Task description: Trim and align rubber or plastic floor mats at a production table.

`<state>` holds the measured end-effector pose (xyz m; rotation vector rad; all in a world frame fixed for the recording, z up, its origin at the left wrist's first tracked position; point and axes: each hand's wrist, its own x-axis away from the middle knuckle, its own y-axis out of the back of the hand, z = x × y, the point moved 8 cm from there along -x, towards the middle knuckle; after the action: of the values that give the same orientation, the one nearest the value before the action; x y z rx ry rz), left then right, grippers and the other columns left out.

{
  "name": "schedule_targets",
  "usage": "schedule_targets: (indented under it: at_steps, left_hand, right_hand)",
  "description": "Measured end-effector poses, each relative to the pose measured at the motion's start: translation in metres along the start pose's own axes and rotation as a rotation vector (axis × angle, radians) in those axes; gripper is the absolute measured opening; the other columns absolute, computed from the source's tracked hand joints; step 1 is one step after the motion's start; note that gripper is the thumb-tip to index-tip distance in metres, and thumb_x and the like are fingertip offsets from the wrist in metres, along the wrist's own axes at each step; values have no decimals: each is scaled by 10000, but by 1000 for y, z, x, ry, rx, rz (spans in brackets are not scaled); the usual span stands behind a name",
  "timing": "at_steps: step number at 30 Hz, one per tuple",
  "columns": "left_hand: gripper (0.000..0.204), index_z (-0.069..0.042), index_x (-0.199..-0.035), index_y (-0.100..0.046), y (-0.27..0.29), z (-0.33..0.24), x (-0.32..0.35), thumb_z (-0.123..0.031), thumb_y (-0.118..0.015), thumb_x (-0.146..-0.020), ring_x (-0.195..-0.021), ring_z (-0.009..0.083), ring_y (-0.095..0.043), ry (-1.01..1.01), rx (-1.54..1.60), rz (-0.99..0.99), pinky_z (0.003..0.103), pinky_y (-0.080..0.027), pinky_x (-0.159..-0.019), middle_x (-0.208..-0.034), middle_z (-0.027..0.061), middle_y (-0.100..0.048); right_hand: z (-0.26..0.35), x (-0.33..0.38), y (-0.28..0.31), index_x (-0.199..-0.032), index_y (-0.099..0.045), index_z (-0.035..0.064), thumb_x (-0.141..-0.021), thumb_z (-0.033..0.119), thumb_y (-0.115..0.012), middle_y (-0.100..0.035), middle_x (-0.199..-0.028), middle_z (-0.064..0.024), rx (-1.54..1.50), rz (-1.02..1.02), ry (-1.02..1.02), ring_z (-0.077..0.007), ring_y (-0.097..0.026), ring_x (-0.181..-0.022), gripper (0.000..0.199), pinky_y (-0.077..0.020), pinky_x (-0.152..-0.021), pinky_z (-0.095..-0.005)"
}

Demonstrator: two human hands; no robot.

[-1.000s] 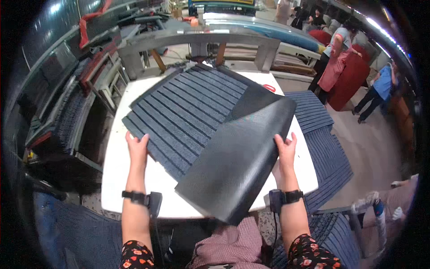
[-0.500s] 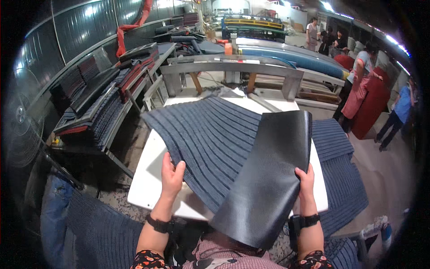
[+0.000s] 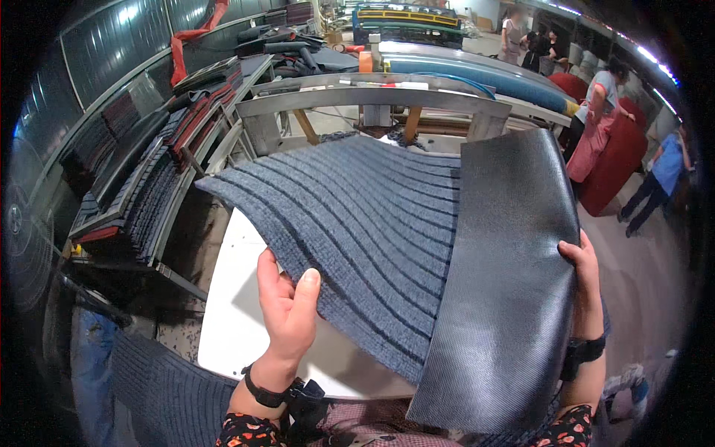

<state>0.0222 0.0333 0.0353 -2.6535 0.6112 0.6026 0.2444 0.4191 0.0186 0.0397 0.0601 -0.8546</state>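
A grey-blue floor mat (image 3: pixel 350 231) with dark ribbed stripes is held up over a white tabletop (image 3: pixel 231 320), its far left corner sticking out past the table. The right part is folded over, so its smooth black backing (image 3: pixel 503 290) faces me. My left hand (image 3: pixel 289 309) pinches the near left edge, thumb on the ribbed face and fingers underneath. On the right, my right hand (image 3: pixel 585 268) is closed round the folded side, its thumb on the black backing; some of its fingers are hidden behind the mat.
A rack (image 3: pixel 167 272) with stacked grey and red mats stands at the left. Behind the table are a metal frame (image 3: pixel 372 98) and a long blue roll (image 3: pixel 484 82). Several people stand at the far right near red rolls (image 3: pixel 614 164). More ribbed matting (image 3: pixel 167 380) lies low at left.
The mat has come up closer to me and the folded part has swung right and up with my right hand. My left hand keeps the near left edge. The view has shifted slightly.
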Motion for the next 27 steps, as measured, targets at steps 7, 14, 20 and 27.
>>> schedule_targets:
  at_steps: [7,14,20,27]
  left_hand:
    - [466,56,-1278,-300,16,1,-10,-33,-470,-854,-1075,194,-489,-16,-55,-19,320,-350,-957,-1211,149,-477]
    - [449,67,-1255,-340,15,-12,-53,-43,-470,-839,-1065,190,-503,-34,-38,-45,308,-364,-947,-1197,151,-495]
    - [367,59,-1196,-401,13,2,-102,-35,-457,-846,-920,153,-570,-7,-11,9,274,-429,-844,-1054,121,-577]
    - [264,53,-1109,-481,32,20,-152,-22,-436,-859,-874,117,-562,-185,-86,-66,240,-429,-810,-1004,83,-585]
  right_hand:
    - [21,-6,-39,-1105,-501,-48,-718,85,-590,-601,-999,-95,22,65,59,-149,-577,-827,419,-444,-781,-248]
    - [28,-34,-24,-1094,-511,-42,-727,116,-588,-598,-962,-74,107,40,53,-134,-564,-793,407,-441,-749,-241]
    - [46,-61,-49,-1044,-530,-26,-733,130,-593,-597,-872,-58,163,51,17,-120,-552,-702,353,-446,-679,-237]
    - [37,-88,-89,-1062,-516,-31,-746,99,-583,-591,-875,-73,4,68,30,-142,-556,-717,348,-449,-664,-255]
